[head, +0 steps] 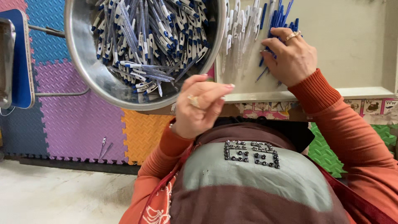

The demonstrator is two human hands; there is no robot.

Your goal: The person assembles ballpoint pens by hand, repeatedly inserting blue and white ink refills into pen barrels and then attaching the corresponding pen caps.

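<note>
My right hand, with a ring on one finger, lies on a bunch of blue pen parts on a shallow white tray, its fingers curled around them. White pen barrels lie in a row just left of it. My left hand, also ringed, hovers with bent fingers under the rim of a big steel bowl. The bowl is full of blue-and-white pens. I cannot make out anything between the left fingers. Orange sleeves cover both arms.
Coloured foam mats cover the floor beyond a bare concrete strip. Two loose pens lie on the purple mat. A blue-edged board with a metal tray stands at the far left on a metal frame.
</note>
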